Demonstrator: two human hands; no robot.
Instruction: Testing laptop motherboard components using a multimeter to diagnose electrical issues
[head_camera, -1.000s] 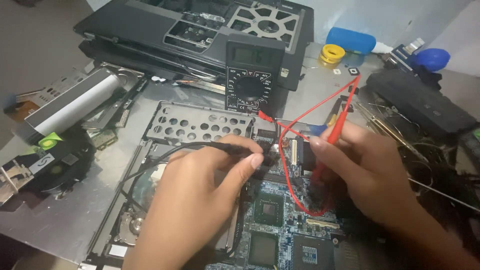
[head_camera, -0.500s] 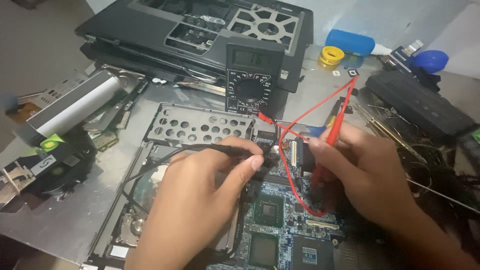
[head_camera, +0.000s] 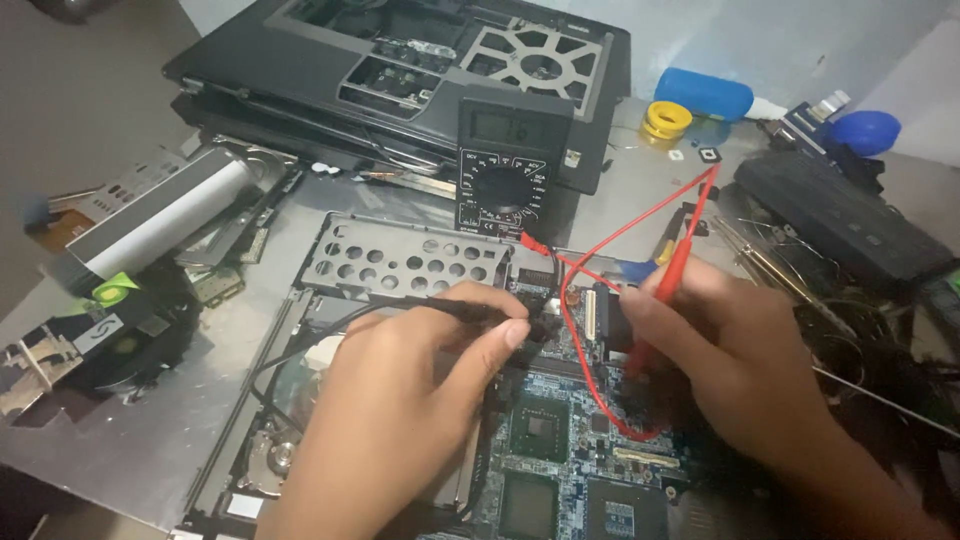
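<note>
Head view: 2 hands pinch slim probes, left (head_camera: 400, 400) black (head_camera: 470, 310), right (head_camera: 730, 350) red (head_camera: 672, 275), onto glossy green circuit board (head_camera: 560, 470).

A grey table (head_camera: 130, 440) carries an opened laptop base (head_camera: 400, 330) with its circuit board (head_camera: 560, 450). A black multimeter (head_camera: 505, 165), a yellow tape roll (head_camera: 667, 120) and a stripped laptop shell (head_camera: 400, 70) lie behind.

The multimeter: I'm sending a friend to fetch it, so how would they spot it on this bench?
Start at the big black stripped laptop shell at the back of the table. Leaning against its front edge, upright, is the multimeter: a black box with a grey screen above a round dial, the only thing with a red lead plugged in.
</note>
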